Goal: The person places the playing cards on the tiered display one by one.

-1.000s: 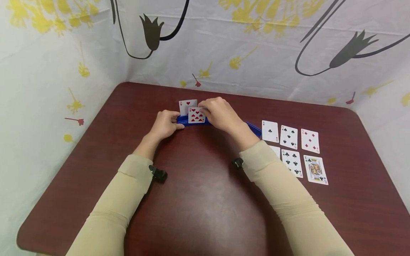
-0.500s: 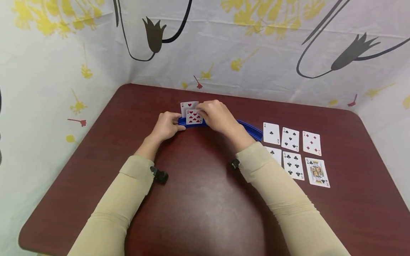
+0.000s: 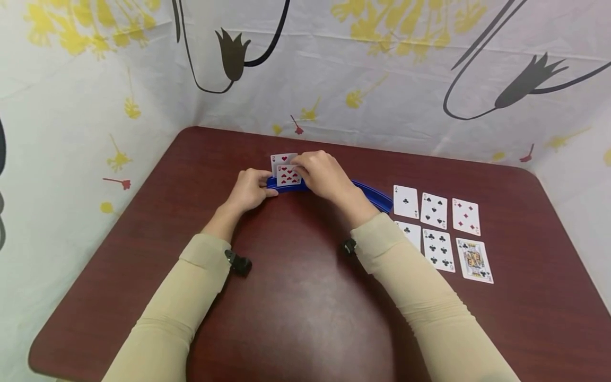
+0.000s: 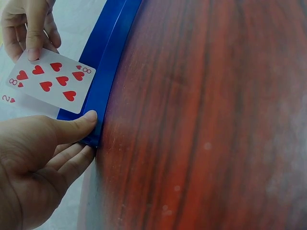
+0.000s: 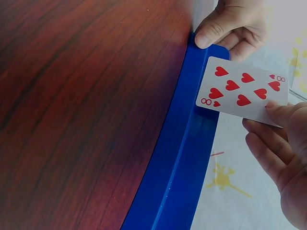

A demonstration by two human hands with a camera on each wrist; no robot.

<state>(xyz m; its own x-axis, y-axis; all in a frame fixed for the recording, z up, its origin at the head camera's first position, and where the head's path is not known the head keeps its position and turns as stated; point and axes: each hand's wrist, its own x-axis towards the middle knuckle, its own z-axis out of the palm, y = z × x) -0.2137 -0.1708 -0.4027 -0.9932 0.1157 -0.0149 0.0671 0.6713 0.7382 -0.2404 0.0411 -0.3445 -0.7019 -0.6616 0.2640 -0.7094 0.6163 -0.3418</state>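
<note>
A curved blue card holder (image 3: pixel 372 196) lies toward the far side of the table. My left hand (image 3: pixel 248 189) grips its left end, thumb on the near side, as the left wrist view also shows. My right hand (image 3: pixel 324 172) pinches the eight of hearts (image 5: pixel 240 88) by its upper right edge, thumb on the card's face. The lower edge of that card meets the holder's groove; how deep it sits I cannot tell. Behind it, the two of hearts (image 3: pixel 281 158) stands upright in the holder at the left end, partly covered.
Right of the holder, several playing cards lie face up in two rows, among them the ace of clubs (image 3: pixel 406 201), five of diamonds (image 3: pixel 465 216) and king of clubs (image 3: pixel 474 260). My right sleeve (image 3: pixel 406 265) partly covers one card. A patterned white cloth (image 3: pixel 305 74) hangs behind the dark red table (image 3: pixel 296 297).
My right hand has shifted the eight of hearts slightly left along the holder, so it overlaps the two of hearts more. My left hand stays on the holder's end. The head view has tilted slightly.
</note>
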